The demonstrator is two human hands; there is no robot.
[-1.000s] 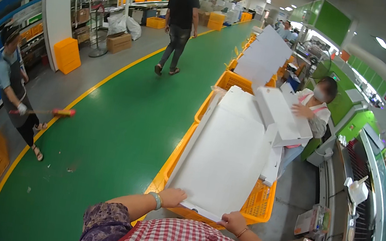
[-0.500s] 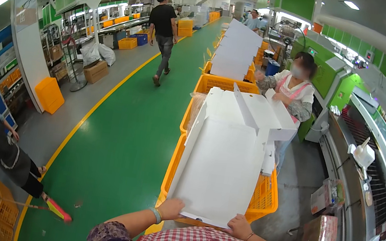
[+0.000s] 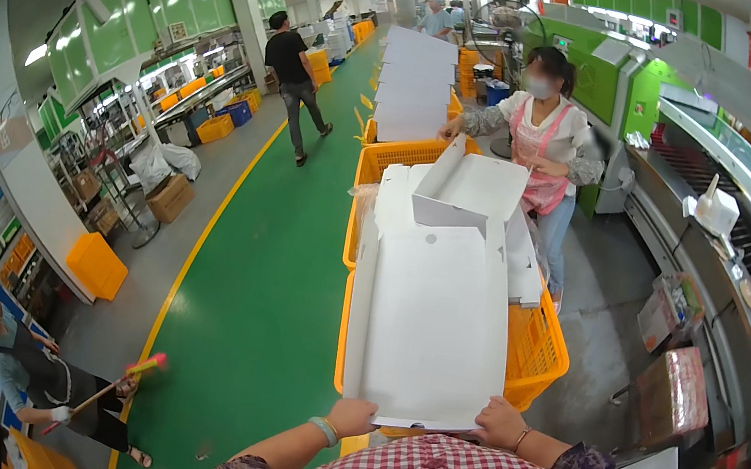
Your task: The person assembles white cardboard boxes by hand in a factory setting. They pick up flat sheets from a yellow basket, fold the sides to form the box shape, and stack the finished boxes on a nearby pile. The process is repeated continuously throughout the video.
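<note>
Left hand (image 3: 352,417) and right hand (image 3: 500,421) are clamping fingers on a white carton (image 3: 435,328) at seven and five o'clock.

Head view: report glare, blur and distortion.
Head view: black surrounds the rounded fisheye picture, and the pillar at left looks tilted; head view: ceiling lights burn out to white, and the wrapped carton glints; head view: left hand, right hand and white cardboard look reasonably sharp.
</note>
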